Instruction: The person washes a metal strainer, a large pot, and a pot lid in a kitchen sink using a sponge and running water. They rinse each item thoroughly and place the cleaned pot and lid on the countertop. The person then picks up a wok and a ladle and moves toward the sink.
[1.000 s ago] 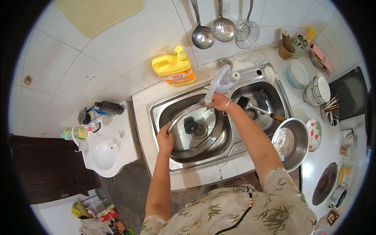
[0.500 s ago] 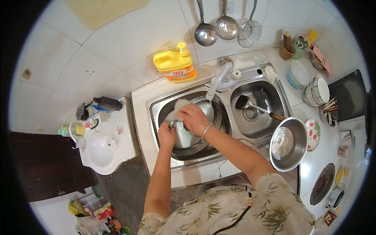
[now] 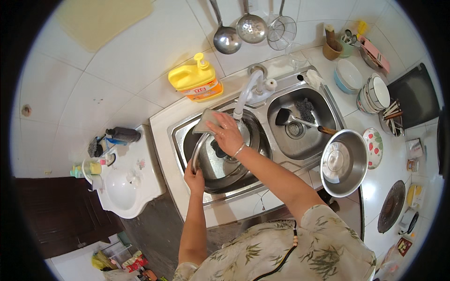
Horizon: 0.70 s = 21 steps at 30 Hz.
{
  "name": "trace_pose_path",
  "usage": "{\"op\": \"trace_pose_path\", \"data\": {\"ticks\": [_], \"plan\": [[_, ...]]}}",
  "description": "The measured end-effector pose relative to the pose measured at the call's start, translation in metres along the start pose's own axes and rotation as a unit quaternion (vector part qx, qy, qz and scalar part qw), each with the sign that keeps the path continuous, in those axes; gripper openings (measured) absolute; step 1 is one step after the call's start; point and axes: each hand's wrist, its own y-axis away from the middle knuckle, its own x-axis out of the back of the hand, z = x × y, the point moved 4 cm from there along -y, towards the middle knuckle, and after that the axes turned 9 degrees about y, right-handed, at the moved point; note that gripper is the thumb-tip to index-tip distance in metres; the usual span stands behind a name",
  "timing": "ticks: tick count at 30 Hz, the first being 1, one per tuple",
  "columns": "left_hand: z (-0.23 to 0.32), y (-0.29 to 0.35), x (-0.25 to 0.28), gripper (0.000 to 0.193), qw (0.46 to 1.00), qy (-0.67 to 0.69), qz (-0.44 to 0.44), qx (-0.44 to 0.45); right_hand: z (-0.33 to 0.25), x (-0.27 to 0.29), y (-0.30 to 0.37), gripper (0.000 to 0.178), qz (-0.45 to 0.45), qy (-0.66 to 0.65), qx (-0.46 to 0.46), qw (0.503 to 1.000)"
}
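Over the left sink basin [image 3: 187, 140], my left hand [image 3: 194, 178] grips the metal rim of a glass pot lid [image 3: 211, 166], which is held tilted. A dark knob shows on the lid. My right hand [image 3: 227, 136] presses a greyish-beige cloth [image 3: 203, 123] against the lid's upper rim, its fingers bent over the cloth. Below the lid, a round metal pan [image 3: 255, 126] sits in the basin, partly covered. Just above my right hand is the white faucet [image 3: 243, 99]; whether water runs cannot be made out.
The right basin [image 3: 300, 150] holds a black-headed spatula [image 3: 300, 121] and a dark scrubber [image 3: 305, 110]. A steel bowl [image 3: 347, 161] overlaps its right edge. Behind the sink stands a yellow jug [image 3: 197, 79]; ladles [image 3: 227, 40] hang above. Stacked bowls [image 3: 375, 96] stand at right.
The lid has turned up so its rim and knob show. My left hand has shifted lower on its rim; the cloth is spread flatter under my right hand. The view has shifted slightly.
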Motion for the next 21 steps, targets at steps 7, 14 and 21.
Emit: {"op": "trace_pose_path", "data": {"ticks": [7, 14, 21], "plan": [[-0.021, -0.004, 0.007, 0.027, 0.995, 0.097, -0.009, -0.002, 0.145, -0.053, 0.049, 0.015, -0.141, -0.057, -0.247, 0.957], [0.04, -0.066, -0.009, 0.024, 0.968, -0.167, -0.188, -0.001, 0.098, -0.022, 0.035, 0.015, -0.098, -0.086, -0.193, 0.973], [0.066, -0.078, -0.044, 0.027, 0.942, -0.254, -0.172, -0.135, 0.058, -0.02, 0.009, 0.017, -0.131, -0.072, -0.155, 0.977]]}}
